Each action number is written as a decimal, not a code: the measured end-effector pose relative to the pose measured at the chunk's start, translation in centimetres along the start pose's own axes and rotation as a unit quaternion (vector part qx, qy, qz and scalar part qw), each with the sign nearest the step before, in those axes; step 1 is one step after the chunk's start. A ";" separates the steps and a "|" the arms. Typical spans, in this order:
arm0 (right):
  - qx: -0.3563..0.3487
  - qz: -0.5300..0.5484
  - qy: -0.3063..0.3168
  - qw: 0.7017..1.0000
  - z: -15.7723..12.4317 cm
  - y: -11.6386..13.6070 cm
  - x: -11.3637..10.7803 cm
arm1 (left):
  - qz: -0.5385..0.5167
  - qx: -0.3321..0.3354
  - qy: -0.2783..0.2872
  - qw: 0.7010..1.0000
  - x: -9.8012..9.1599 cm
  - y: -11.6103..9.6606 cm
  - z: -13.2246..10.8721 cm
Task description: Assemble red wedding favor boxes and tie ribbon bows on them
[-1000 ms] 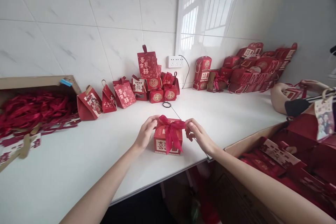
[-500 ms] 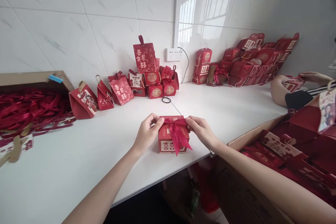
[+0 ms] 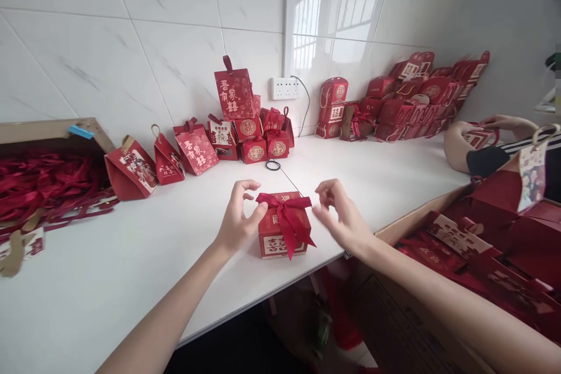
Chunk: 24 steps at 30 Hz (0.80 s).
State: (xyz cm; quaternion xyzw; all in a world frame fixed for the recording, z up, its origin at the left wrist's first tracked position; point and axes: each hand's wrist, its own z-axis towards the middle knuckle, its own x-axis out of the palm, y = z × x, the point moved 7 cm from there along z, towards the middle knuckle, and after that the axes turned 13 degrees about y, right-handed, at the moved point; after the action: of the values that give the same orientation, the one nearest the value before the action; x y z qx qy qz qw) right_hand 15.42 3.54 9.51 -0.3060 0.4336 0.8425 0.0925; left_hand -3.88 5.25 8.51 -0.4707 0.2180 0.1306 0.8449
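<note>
A red gift box (image 3: 272, 228) with gold and white lettering stands upright on the white table (image 3: 210, 298) in front of me. Across its top lies a ribbon bow (image 3: 287, 213) in dark red satin, its tails draped down the front. My left hand (image 3: 240, 213) is at the box's left side, fingers parted, the thumb at the bow's left loop. On the other side my right hand (image 3: 339, 216) hovers just off the right loop, its fingers apart and curled, holding nothing.
Several red gift boxes (image 3: 243, 128) stand along the wall, with a big pile (image 3: 416, 99) at the back right. A carton of ribbons (image 3: 48, 175) is at left. At right sits a carton of flat red boxes (image 3: 460, 239); beyond it, another person's arm (image 3: 458, 146) reaches round a box.
Both hands have let go of the bow's loops and their fingers have opened. My right hand has moved away to the right. The box stays on the table.
</note>
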 end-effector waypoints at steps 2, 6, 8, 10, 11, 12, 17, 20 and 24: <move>-0.145 -0.188 0.039 0.971 -1.7 4.3 0.8 | 0.064 0.023 0.086 0.994 0.6 -1.3 1.3; -0.201 -0.426 0.072 0.879 -3.4 6.7 3.7 | 0.136 -0.003 0.201 0.970 2.0 -2.2 2.8; -0.195 -0.464 0.064 0.861 -3.0 6.2 4.4 | 0.105 -0.017 0.198 0.974 2.2 -1.9 2.8; -0.210 -0.475 0.065 0.852 -2.7 5.8 4.9 | 0.057 -0.025 0.195 0.979 2.6 -1.3 2.4; -0.222 -0.472 0.068 0.850 -2.7 5.7 5.0 | 0.036 -0.031 0.195 0.980 2.7 -1.0 2.2; -0.233 -0.468 0.069 0.850 -2.6 5.7 5.0 | 0.020 -0.039 0.192 0.980 2.8 -0.7 2.0; -0.271 -0.435 0.063 0.857 -2.6 6.4 4.9 | -0.002 -0.094 0.169 0.981 2.9 0.2 1.7; -0.299 -0.422 0.048 0.855 -2.2 7.0 5.5 | -0.009 -0.118 0.158 0.980 2.8 0.3 1.7; -0.330 -0.395 0.019 0.857 -1.5 7.5 6.2 | -0.016 -0.128 0.156 0.979 2.9 0.4 1.6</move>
State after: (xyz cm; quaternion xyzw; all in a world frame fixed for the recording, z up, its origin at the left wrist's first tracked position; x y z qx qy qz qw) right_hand 8.00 -2.89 10.19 -0.4805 -0.0261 0.8226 0.3029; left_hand -1.15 6.89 7.55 -0.5927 0.3210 0.0688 0.7355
